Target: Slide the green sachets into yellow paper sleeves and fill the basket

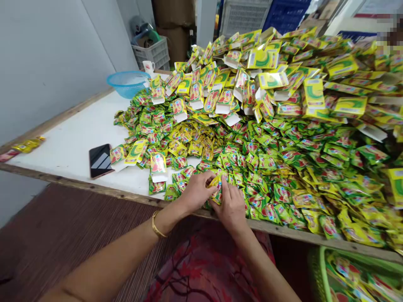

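Observation:
At the front edge of the table, my left hand [198, 191] and my right hand [232, 205] come together around small green and yellow candy packets [216, 184]. The fingers of both hands are closed on these packets; how many are held cannot be made out. A gold bangle circles my left wrist. Loose packets of the same kind [267, 161] lie in a thick heap around and beyond my hands. Just to the left of my hands stands a small open yellow carton [158, 165] with a white flap.
A large pile of yellow cartons [264, 56] covers the back of the white table [63, 155]. At left lie a phone [100, 160] and a strip of yellow packets [27, 145]. A blue basket [127, 84] and white cup [148, 66] stand behind. A green basket [323, 272] sits low right.

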Action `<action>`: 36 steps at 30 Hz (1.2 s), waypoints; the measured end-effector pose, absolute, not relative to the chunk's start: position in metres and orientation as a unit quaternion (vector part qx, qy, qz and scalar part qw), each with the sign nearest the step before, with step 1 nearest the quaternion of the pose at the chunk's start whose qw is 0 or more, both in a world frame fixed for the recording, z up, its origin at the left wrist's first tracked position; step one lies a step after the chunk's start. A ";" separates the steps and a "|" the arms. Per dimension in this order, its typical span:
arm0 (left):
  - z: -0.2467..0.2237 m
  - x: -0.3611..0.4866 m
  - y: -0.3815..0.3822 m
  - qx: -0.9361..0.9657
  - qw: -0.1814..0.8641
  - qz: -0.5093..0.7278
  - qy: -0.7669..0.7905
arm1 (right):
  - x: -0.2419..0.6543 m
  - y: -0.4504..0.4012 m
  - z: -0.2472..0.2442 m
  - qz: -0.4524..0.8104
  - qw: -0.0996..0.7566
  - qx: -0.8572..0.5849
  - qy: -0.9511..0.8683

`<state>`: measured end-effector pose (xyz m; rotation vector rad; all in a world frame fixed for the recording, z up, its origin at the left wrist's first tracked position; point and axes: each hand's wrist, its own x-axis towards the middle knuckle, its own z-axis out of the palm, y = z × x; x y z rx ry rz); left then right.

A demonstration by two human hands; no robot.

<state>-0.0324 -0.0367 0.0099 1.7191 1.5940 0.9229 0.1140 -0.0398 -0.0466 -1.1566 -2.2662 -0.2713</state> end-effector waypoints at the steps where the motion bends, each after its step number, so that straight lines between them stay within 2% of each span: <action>1: 0.009 -0.031 -0.036 0.647 0.310 0.351 0.602 | 0.114 -0.040 -0.047 -0.101 0.287 -0.435 -0.848; 7: 0.001 -0.025 -0.033 0.660 0.252 0.338 0.622 | 0.114 -0.038 -0.048 -0.096 0.279 -0.434 -0.851; 14: 0.011 -0.027 -0.038 0.626 0.360 0.368 0.586 | 0.114 -0.040 -0.045 -0.095 0.295 -0.443 -0.841; 21: 0.009 -0.023 -0.031 0.634 0.336 0.344 0.606 | 0.115 -0.041 -0.045 -0.100 0.293 -0.426 -0.850; 27: 0.000 -0.019 -0.025 0.567 0.418 0.405 0.583 | 0.113 -0.039 -0.048 -0.098 0.285 -0.465 -0.832; 33: -0.006 -0.011 -0.030 0.547 0.354 0.466 0.599 | 0.112 -0.037 -0.052 -0.088 0.282 -0.466 -0.834; 36: -0.004 -0.010 -0.029 0.529 0.422 0.448 0.585 | 0.114 -0.038 -0.053 -0.069 0.288 -0.480 -0.826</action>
